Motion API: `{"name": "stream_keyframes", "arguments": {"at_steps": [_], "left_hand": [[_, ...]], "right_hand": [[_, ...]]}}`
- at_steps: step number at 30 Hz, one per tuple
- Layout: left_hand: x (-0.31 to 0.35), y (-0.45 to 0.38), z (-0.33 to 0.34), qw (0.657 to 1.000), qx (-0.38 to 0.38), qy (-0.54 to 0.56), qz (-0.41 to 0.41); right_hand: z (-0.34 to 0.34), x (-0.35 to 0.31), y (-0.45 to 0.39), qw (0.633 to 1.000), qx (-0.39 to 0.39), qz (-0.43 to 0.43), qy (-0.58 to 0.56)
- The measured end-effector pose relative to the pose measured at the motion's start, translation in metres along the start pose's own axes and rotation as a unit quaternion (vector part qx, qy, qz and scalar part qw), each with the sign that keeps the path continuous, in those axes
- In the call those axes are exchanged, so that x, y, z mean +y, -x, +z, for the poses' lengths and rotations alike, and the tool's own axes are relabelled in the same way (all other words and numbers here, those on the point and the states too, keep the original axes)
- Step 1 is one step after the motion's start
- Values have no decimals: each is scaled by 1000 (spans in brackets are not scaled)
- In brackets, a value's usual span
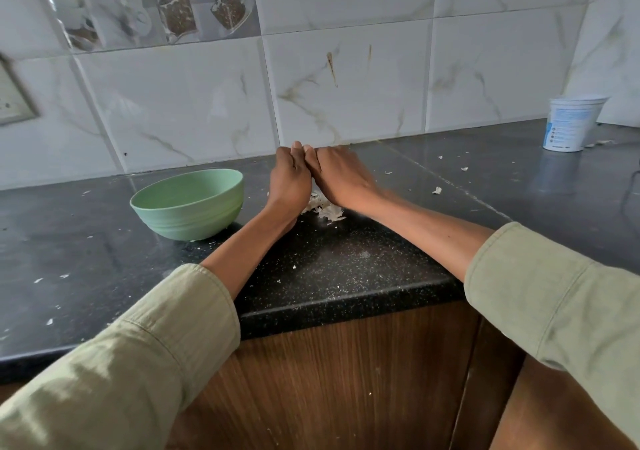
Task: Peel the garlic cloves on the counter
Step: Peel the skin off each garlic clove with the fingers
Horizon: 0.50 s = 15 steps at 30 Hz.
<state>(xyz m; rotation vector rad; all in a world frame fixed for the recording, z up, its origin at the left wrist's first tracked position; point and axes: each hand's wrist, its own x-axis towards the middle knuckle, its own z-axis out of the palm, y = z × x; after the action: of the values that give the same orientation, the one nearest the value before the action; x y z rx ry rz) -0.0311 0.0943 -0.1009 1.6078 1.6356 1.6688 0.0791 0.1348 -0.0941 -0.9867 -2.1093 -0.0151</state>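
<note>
My sleeves (145,339) hang nearest, past the front edge of the dark surface (346,269), and a cuff dragged forward could sweep the fine crumbs there onto the floor. Further in, the pile of papery skins (325,209) lies just under my wrists; it is light, and I judge that a quick move or a breath would scatter it wider, as stray flakes already lie about. Above it my left hand (289,181) and right hand (341,176) meet, fingers curled in and tips pressed together, the thumbs touching at the top. The clove must be pinched between them, but it is hidden from me here, so I cannot tell how much skin is left on it. The risk I see is a slip: a bare clove is slick, and squeezing hard could shoot it toward the wall or off the edge. The green bowl (188,204) stands just left of my left wrist, near enough that an elbow swing might knock it. Far right, the white tub (571,122) stands well apart.
</note>
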Motion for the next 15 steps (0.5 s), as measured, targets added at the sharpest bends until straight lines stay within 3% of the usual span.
{"name": "stream_keyframes", "arguments": {"at_steps": [11, 15], "left_hand": [[2, 2, -6, 999, 13, -35, 19], [0, -3, -8, 1000, 2, 8, -2]], "right_hand": [[1, -1, -1, 994, -38, -52, -92], [-4, -4, -1, 990, -44, -14, -132]]}}
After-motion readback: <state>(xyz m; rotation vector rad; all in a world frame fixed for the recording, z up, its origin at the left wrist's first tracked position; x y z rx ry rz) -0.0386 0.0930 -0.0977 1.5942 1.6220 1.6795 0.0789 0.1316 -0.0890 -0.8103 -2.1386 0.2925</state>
